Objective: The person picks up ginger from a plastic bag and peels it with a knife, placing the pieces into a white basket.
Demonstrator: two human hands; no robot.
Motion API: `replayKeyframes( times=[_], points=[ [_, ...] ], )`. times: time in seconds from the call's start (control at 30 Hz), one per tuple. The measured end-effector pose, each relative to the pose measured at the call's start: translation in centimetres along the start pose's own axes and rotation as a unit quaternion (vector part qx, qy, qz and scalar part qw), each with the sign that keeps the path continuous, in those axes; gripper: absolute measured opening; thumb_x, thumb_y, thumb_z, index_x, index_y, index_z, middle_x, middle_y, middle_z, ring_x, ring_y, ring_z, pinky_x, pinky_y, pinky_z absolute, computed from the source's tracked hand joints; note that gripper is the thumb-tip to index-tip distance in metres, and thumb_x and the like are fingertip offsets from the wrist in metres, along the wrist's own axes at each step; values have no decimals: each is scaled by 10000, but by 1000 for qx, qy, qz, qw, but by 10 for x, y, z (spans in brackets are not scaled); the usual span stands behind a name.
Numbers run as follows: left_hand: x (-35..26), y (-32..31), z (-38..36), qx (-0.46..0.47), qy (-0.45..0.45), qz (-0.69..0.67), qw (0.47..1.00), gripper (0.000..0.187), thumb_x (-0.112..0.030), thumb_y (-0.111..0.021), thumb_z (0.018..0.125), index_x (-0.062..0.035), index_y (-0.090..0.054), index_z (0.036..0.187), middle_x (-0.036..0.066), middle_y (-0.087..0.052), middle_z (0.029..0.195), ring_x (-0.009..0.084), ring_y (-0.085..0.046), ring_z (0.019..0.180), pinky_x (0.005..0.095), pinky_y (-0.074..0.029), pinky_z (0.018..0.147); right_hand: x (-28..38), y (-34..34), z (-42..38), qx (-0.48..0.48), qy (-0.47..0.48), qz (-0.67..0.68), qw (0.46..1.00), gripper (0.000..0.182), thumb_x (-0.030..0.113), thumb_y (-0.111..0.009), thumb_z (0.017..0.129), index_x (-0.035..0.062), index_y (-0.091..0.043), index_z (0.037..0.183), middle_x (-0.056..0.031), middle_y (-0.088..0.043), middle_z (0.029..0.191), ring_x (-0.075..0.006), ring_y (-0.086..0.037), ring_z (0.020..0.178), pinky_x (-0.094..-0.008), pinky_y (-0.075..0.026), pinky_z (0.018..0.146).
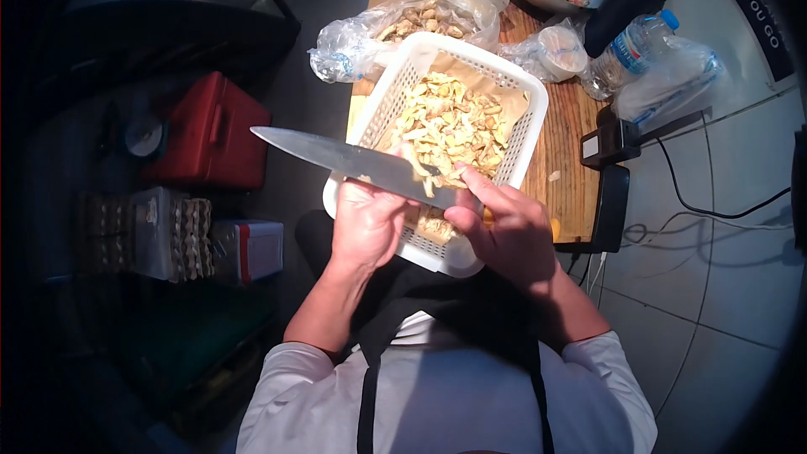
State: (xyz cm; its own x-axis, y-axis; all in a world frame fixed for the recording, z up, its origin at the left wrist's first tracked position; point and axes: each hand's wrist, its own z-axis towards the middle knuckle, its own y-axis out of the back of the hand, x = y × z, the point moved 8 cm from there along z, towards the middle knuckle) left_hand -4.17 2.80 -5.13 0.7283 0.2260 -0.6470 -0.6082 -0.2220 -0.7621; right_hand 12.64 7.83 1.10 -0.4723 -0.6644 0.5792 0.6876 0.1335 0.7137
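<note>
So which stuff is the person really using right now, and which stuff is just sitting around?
In use:
- right hand gripping the knife
- left hand, holding something under the blade, hidden from view
- white basket of pale cut pieces

Lying about:
- plastic bags
- black flask
- water bottle
- red box
- egg trays

red box (210,134) on floor, black flask (626,4) beside water bottle (626,55).

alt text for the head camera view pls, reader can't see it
A person's right hand holds a large knife over a white perforated basket of pale cut pieces, the left hand beside the blade. The basket sits on a wooden board, with plastic bags and a water bottle behind.
</note>
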Motion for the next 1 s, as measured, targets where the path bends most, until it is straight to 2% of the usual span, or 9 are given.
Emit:
replayKeyframes(
  times=[0.03, 0.13, 0.23, 0.3, 0.37, 0.43, 0.47, 0.57, 1.0],
  points=[
    [6, -1, -3, -21, 21, -3, 1000, 276, 61, -629, 925, 46, -594, 1198, 126, -682, 1029, 180, -669, 858, 296, -552, 784, 0, 0, 3, -7, 1, 15, 1000, 465, 427, -745, 870, 92, -713, 1191, -48, -660, 700, -217, -674, 600, -343, -544, 550],
    [26, -6, -16, -40, 105, 29, 993, 253, -41, -655, 950, 37, -579, 1177, 88, -668, 928, 150, -637, 771, 267, -533, 736, -9, -2, 11, -3, -21, 59, 998, 463, 385, -751, 875, 59, -699, 1199, -102, -695, 769, -267, -697, 658, -366, -554, 587],
    [28, -22, -19, 26, 117, -16, 993, 325, -103, -658, 964, 36, -555, 1238, 102, -658, 994, 144, -640, 829, 262, -530, 763, -28, -7, 14, 31, -79, 119, 989, 450, 337, -735, 898, 22, -676, 1215, -156, -713, 846, -335, -712, 752, -380, -558, 659],
    [26, -7, -11, 10, 114, -13, 993, 253, -55, -591, 993, 2, -548, 1237, 130, -660, 1034, 177, -651, 913, 304, -537, 862, -31, -4, 14, 38, -124, 156, 979, 442, 326, -728, 905, 20, -673, 1218, -156, -715, 859, -342, -716, 785, -376, -558, 687],
    [21, 7, -6, -50, 109, -9, 993, 358, -42, -585, 991, 13, -492, 1332, 112, -649, 1112, 189, -649, 962, 303, -531, 901, -24, -1, 11, 57, -93, 142, 984, 447, 319, -728, 906, 14, -666, 1227, -145, -723, 884, -325, -723, 818, -375, -560, 712],
    [11, 3, 0, -15, 67, -25, 997, 502, -54, -626, 957, 58, -433, 1407, 122, -631, 1159, 202, -650, 1061, 295, -533, 948, -19, -4, 3, 66, -50, 135, 987, 449, 316, -728, 907, 16, -663, 1235, -136, -726, 891, -315, -726, 820, -374, -562, 713],
    [8, 4, 1, -46, 49, -20, 998, 585, 1, -637, 926, 79, -379, 1445, 141, -626, 1179, 220, -640, 1098, 323, -544, 958, -19, -6, -3, 60, -35, 105, 992, 471, 336, -729, 905, 23, -658, 1250, -123, -726, 884, -304, -725, 798, -366, -562, 700],
    [5, 10, 6, -45, 17, -20, 999, 609, 59, -636, 895, 104, -369, 1440, 165, -616, 1209, 230, -627, 1127, 344, -551, 970, -15, -8, -7, 116, -74, 94, 986, 510, 371, -731, 900, 24, -649, 1263, -114, -719, 856, -298, -718, 766, -365, -559, 680],
    [-1, 9, 5, -46, 3, 14, 999, 622, 103, -623, 880, 142, -363, 1444, 204, -580, 1287, 230, -613, 1159, 349, -561, 969, -11, -5, -8, 84, -49, 56, 994, 532, 410, -738, 886, 41, -662, 1261, -74, -695, 757, -252, -701, 670, -347, -558, 623]
  ],
)
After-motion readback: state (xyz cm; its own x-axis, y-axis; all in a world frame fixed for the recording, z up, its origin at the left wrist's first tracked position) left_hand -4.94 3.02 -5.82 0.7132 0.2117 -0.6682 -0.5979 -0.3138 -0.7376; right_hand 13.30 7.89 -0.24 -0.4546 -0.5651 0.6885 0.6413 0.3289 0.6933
